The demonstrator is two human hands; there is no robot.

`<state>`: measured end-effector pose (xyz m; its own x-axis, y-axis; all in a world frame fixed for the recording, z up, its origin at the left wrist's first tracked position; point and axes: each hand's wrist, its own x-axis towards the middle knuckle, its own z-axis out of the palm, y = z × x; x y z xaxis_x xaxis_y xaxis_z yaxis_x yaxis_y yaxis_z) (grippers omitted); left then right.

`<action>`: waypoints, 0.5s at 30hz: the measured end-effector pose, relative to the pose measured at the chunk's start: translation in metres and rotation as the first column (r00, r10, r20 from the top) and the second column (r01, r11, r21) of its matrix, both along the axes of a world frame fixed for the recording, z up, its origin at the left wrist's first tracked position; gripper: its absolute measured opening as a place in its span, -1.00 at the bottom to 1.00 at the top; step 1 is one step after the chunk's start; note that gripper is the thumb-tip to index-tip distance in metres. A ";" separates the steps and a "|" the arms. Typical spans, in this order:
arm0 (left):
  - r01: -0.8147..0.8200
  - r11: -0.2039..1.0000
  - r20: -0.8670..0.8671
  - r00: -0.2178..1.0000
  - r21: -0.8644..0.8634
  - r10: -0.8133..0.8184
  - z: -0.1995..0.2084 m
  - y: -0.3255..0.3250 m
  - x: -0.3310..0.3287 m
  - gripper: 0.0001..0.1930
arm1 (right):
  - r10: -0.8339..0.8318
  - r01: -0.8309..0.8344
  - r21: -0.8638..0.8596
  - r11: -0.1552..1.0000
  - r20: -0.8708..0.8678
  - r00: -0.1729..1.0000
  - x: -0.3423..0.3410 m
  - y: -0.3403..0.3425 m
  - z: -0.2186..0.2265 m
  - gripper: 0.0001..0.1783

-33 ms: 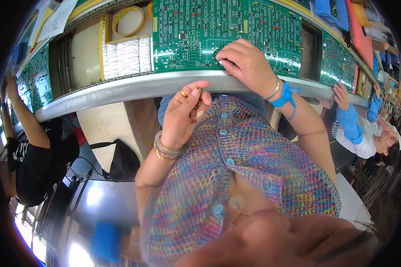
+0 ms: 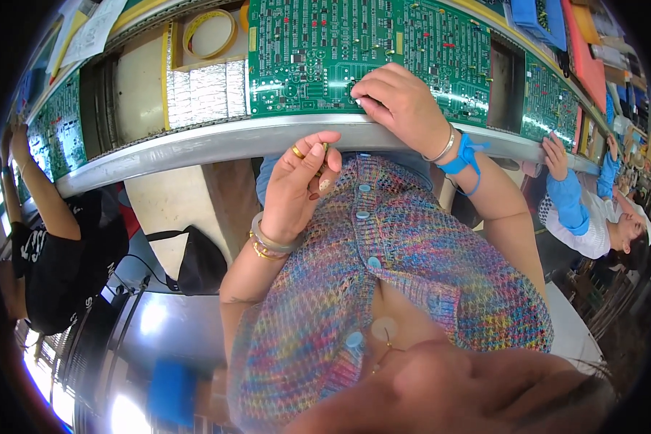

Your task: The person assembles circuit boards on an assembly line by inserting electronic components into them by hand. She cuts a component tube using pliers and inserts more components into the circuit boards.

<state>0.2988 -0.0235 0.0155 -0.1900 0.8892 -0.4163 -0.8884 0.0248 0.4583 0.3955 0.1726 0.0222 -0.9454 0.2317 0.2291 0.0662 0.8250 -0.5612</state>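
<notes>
A large green circuit board, dotted with small red, yellow and black parts, lies on the line in front of me. My right hand is closed in a pinch at the board's near half, fingertips down at its surface; what they hold, if anything, is hidden. A blue band circles that wrist. Just short of the metal rail, my left hand is raised palm up with fingers curled. Small greenish and brownish parts show between its thumb and fingers, too small to name exactly.
A roll of yellow tape sits left of the board, above a silvery wrapped block. More circuit boards lie on the line at left and right. Co-workers' arms reach in on both sides. Blue bins stand far right.
</notes>
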 end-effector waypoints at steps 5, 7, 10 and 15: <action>-0.015 0.999 -0.009 1.000 0.037 0.015 -0.001 0.002 0.002 -0.74 | 0.073 -0.072 0.041 0.997 -0.011 0.997 -0.001 0.001 -0.001 -0.83; -0.008 0.998 -0.029 1.000 -0.067 0.006 0.006 0.007 0.001 -0.71 | 0.080 -0.080 0.043 0.996 -0.006 0.997 -0.002 0.002 0.000 -0.83; -0.002 1.000 -0.062 0.998 -0.008 0.001 0.000 0.007 0.002 -0.69 | 0.083 -0.083 0.017 0.996 0.001 0.997 -0.001 0.004 -0.001 -0.83; 0.008 0.999 -0.118 0.993 -0.045 -0.014 0.004 0.012 0.002 -0.70 | 0.071 -0.072 -0.010 0.997 -0.006 0.997 0.004 0.006 -0.002 -0.84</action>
<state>0.3012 -0.0114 0.0196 -0.2303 0.8728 -0.4303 -0.8279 0.0567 0.5581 0.3998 0.1789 0.0201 -0.9584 0.1659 0.2323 0.0042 0.8220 -0.5695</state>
